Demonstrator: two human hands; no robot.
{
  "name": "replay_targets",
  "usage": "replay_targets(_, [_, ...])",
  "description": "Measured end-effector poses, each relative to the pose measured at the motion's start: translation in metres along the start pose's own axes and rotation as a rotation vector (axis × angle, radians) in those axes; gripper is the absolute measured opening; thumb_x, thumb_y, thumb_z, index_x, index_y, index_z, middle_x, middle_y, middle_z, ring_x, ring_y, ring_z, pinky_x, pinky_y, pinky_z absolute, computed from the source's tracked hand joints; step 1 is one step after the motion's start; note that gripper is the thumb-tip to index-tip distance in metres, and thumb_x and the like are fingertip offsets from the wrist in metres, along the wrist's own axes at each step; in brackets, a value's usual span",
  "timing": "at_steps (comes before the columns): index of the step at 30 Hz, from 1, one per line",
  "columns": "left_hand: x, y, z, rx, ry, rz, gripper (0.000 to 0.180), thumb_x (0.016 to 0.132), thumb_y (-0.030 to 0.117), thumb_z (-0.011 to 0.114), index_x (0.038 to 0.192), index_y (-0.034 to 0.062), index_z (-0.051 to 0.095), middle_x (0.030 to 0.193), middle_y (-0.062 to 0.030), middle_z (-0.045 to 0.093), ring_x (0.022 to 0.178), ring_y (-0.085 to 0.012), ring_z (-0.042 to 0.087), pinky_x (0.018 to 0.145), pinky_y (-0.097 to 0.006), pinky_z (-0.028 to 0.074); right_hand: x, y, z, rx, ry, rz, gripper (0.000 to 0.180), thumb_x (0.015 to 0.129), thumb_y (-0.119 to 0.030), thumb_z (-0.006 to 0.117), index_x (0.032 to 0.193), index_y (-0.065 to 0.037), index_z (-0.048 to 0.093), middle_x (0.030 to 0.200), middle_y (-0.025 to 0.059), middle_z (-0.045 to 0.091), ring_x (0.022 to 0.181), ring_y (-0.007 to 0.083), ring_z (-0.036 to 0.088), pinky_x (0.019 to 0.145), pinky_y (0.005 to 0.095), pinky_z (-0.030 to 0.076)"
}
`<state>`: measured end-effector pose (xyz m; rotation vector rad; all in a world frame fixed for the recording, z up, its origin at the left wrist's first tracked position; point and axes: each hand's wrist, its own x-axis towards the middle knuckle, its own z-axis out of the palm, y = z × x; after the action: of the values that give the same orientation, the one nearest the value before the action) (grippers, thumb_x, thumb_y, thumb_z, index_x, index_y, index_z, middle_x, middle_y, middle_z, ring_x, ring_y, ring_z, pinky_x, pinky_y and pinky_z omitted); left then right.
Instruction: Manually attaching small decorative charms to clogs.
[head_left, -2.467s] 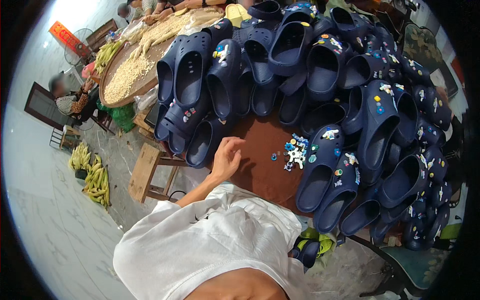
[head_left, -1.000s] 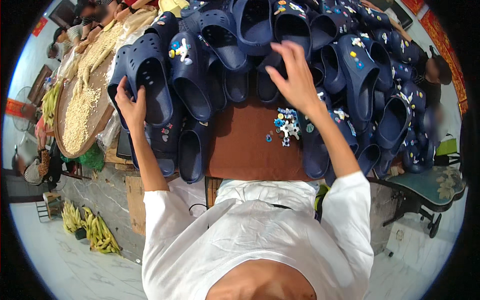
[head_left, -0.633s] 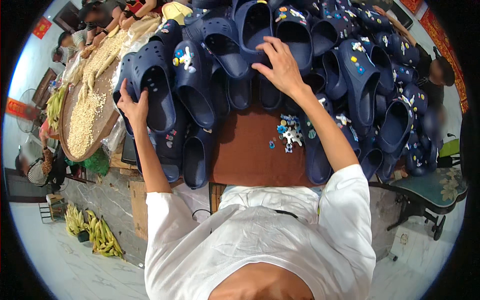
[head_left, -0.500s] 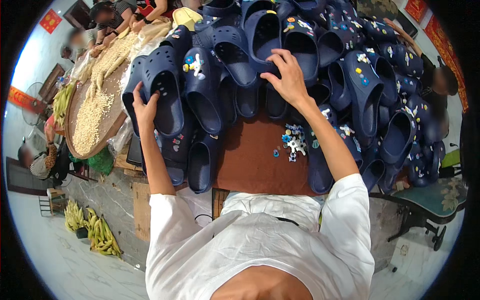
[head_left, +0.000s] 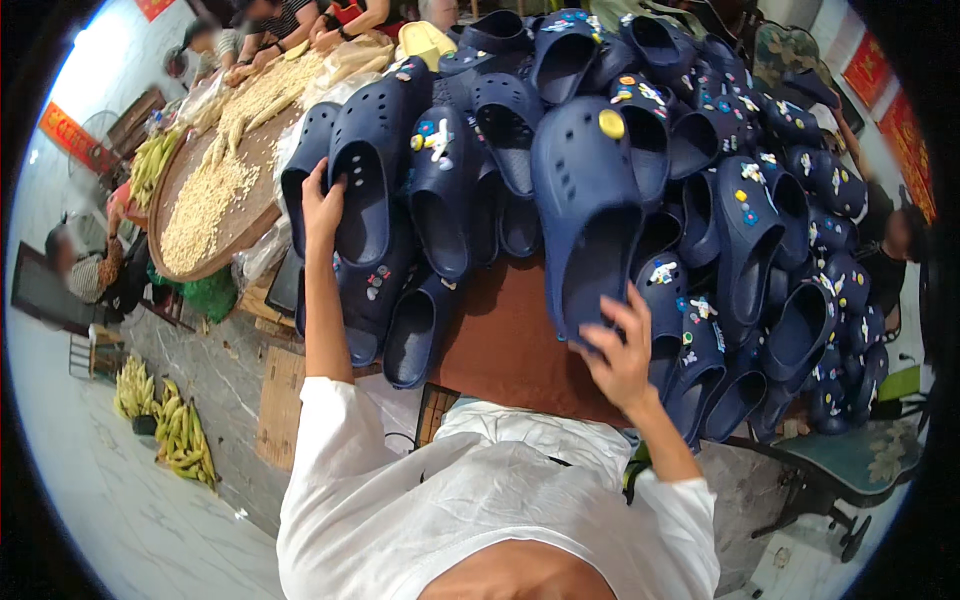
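My left hand point(head_left: 322, 205) is closed on the side rim of a plain navy clog point(head_left: 362, 235), with another navy clog point(head_left: 306, 155) just left of it. At the heel of a larger-looking navy clog point(head_left: 588, 190), my right hand point(head_left: 625, 350) grips the rim, its fingers slightly blurred. That clog has a yellow round charm point(head_left: 611, 124) on its toe and hangs toe-away above the brown tabletop point(head_left: 490, 340). Between my hands stands a clog with white and blue charms point(head_left: 438, 190). Many more navy clogs point(head_left: 750, 240), several with charms, are piled behind and to the right.
On the left, a round tray point(head_left: 165, 245) holds pale kernels point(head_left: 205, 215), with people working beyond it. Bunches of corn point(head_left: 185, 435) lie on the floor. A dark green chair point(head_left: 860, 460) stands at the right, near another person point(head_left: 890, 250).
My right hand has drawn the yellow-charmed clog toward me and down from the pile. It now covers the loose charms on the tabletop. My left hand keeps its hold; the whole view has shifted.
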<state>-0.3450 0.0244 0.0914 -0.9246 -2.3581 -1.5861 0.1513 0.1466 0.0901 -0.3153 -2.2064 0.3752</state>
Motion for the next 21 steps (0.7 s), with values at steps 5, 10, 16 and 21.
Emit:
replay_targets(5, [0.001, -0.001, 0.001, 0.059, -0.002, 0.077, 0.038, 0.088, 0.018, 0.065, 0.125, 0.0070, 0.064, 0.114, -0.0170, 0.062, 0.109, -0.0305, 0.060, 0.096, -0.037, 0.044, -0.094, -0.038, -0.006, 0.106, -0.194, -0.004, 0.037, 0.061, 0.001, 0.073, 0.092, -0.018, 0.069, 0.120, 0.0083, 0.058, 0.124, 0.0474, 0.047, 0.099, 0.0528, 0.048])
replay_targets(10, [-0.007, 0.011, 0.000, 0.086, 0.083, 0.045, 0.038, 0.089, 0.019, 0.065, 0.125, 0.0080, 0.064, 0.113, -0.0157, 0.063, 0.107, -0.0283, 0.062, 0.094, -0.035, 0.046, -0.134, -0.046, 0.014, 0.169, -0.363, 0.079, 0.032, 0.062, -0.004, 0.078, 0.091, -0.015, 0.069, 0.120, 0.0071, 0.058, 0.124, 0.0436, 0.048, 0.098, 0.0504, 0.048])
replay_targets(16, [-0.017, 0.031, -0.009, 0.096, 0.144, 0.079, 0.036, 0.088, 0.012, 0.064, 0.124, 0.0077, 0.065, 0.111, -0.0139, 0.064, 0.102, -0.0273, 0.064, 0.091, -0.034, 0.048, -0.140, -0.049, 0.039, 0.154, -0.454, 0.215, 0.029, 0.066, -0.012, 0.082, 0.093, -0.015, 0.070, 0.122, 0.0077, 0.056, 0.127, 0.0419, 0.042, 0.099, 0.0509, 0.044])
replay_targets(21, [-0.030, 0.051, -0.027, 0.103, 0.229, 0.230, 0.039, 0.086, 0.000, 0.061, 0.124, 0.0069, 0.065, 0.107, -0.0142, 0.063, 0.098, -0.0280, 0.064, 0.088, -0.033, 0.048, -0.140, -0.055, 0.055, 0.112, -0.555, 0.199, 0.030, 0.070, -0.014, 0.080, 0.098, -0.015, 0.069, 0.125, 0.0078, 0.055, 0.127, 0.0423, 0.041, 0.100, 0.0512, 0.043])
